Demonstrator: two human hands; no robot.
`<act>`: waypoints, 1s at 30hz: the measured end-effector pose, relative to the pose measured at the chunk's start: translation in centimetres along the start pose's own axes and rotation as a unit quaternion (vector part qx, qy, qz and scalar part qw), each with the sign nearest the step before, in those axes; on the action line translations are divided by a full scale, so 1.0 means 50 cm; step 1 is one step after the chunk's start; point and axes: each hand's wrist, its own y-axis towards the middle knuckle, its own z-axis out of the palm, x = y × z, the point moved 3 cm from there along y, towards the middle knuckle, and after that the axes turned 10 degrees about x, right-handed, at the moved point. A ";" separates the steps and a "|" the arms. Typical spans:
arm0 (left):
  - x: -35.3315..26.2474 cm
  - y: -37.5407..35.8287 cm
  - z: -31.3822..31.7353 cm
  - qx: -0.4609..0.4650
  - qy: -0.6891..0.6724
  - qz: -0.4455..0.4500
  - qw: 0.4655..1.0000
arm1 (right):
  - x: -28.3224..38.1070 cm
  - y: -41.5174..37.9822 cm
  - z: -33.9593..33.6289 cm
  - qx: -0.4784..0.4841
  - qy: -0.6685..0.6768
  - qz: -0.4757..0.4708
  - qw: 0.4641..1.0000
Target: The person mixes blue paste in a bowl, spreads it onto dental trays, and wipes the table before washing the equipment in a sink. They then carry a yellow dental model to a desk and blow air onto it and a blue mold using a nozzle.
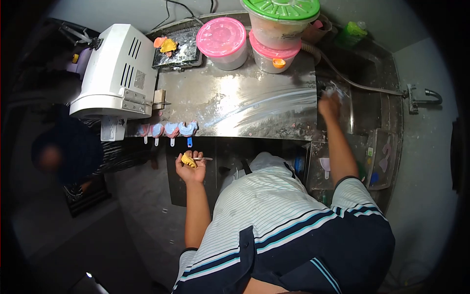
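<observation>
On the left, below the counter's front edge, my left hand (192, 171) is palm up with its fingers curled round a yellow piece (188, 160) and a thin metal tool (203, 159). Near it, a row of dental impression trays with blue and pink material (172, 130) lies along the metal counter's (235, 125) edge. On the right, my right hand (330, 103) reaches over the dark sink (360, 115). Its fingers are blurred, and whether they hold anything cannot be made out.
A white machine (117, 73) stands at the left, beside a dark block (183, 54). Lidded tubs (222, 41) line the back. A hose (362, 87) runs to the tap (432, 98). At the left, another person (68, 147) is near the counter.
</observation>
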 end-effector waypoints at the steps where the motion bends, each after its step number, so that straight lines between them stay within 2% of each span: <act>1: 0.010 -0.004 0.021 -0.022 -0.012 0.011 1.000 | -0.082 0.062 0.030 0.059 -0.224 -0.007 0.973; 2: 0.015 -0.005 0.019 -0.025 -0.015 0.017 0.999 | -0.131 0.096 0.028 0.227 -0.234 -0.034 0.945; 4: 0.028 0.000 0.021 0.000 -0.017 0.017 1.000 | -0.201 0.171 0.061 0.266 -0.137 -0.022 0.954; 5: 0.035 -0.003 0.034 0.014 -0.027 0.015 0.999 | -0.183 0.171 0.046 0.224 -0.017 0.058 0.973; 6: 0.036 -0.001 0.021 0.019 -0.027 0.013 0.999 | -0.148 0.163 0.022 0.177 0.104 0.137 0.969; 8: 0.042 -0.003 0.019 -0.004 -0.020 0.027 0.999 | 0.036 0.036 -0.074 0.071 0.036 0.025 0.997; 9: 0.047 -0.009 0.025 -0.007 -0.019 0.033 0.999 | 0.095 -0.006 -0.064 0.029 0.054 -0.048 0.997; 10: 0.051 -0.013 0.034 -0.016 -0.022 0.033 0.999 | 0.152 -0.050 -0.055 -0.016 0.073 -0.120 0.990; 11: 0.056 -0.017 0.038 -0.025 -0.025 0.032 0.999 | 0.218 -0.117 -0.040 -0.064 0.098 -0.234 0.965; 12: 0.061 -0.020 0.038 -0.025 -0.024 0.036 0.999 | 0.289 -0.193 -0.057 0.013 0.159 -0.277 0.947; 13: 0.064 -0.023 0.035 -0.025 -0.027 0.039 0.999 | 0.332 -0.231 0.002 0.014 0.122 -0.366 0.922; 14: 0.065 -0.027 0.030 -0.025 -0.029 0.043 0.998 | 0.386 -0.288 0.029 0.062 0.114 -0.405 0.905; 16: 0.062 -0.032 0.007 -0.046 -0.022 0.069 0.996 | 0.465 -0.357 0.146 0.129 0.182 -0.481 0.848; 18: 0.060 -0.044 0.005 -0.071 -0.028 0.093 0.993 | 0.544 -0.422 0.202 0.205 0.131 -0.546 0.802; 20: 0.052 -0.055 -0.009 -0.041 -0.035 0.097 0.994 | 0.580 -0.465 0.192 0.132 0.016 -0.605 0.785; 21: 0.048 -0.065 -0.011 -0.036 -0.021 0.078 0.996 | 0.582 -0.467 0.195 0.097 -0.067 -0.613 0.782; 24: 0.042 -0.084 -0.013 -0.032 -0.021 0.061 0.997 | 0.543 -0.429 0.175 0.099 -0.031 -0.602 0.792; 25: 0.042 -0.086 -0.014 -0.035 -0.013 0.049 0.998 | 0.517 -0.402 0.168 0.127 -0.052 -0.568 0.812; 26: 0.046 -0.081 -0.015 -0.033 -0.016 0.043 0.998 | 0.486 -0.372 0.155 0.095 -0.037 -0.556 0.825; 27: 0.049 -0.077 -0.020 -0.047 -0.010 0.046 0.998 | 0.450 -0.336 0.132 0.126 -0.022 -0.512 0.850; 28: 0.050 -0.074 -0.024 -0.061 -0.002 0.048 0.997 | 0.409 -0.306 0.096 0.116 -0.019 -0.473 0.873; 30: 0.059 -0.063 -0.028 -0.049 -0.014 0.022 0.998 | 0.315 -0.234 0.048 0.027 -0.066 -0.416 0.907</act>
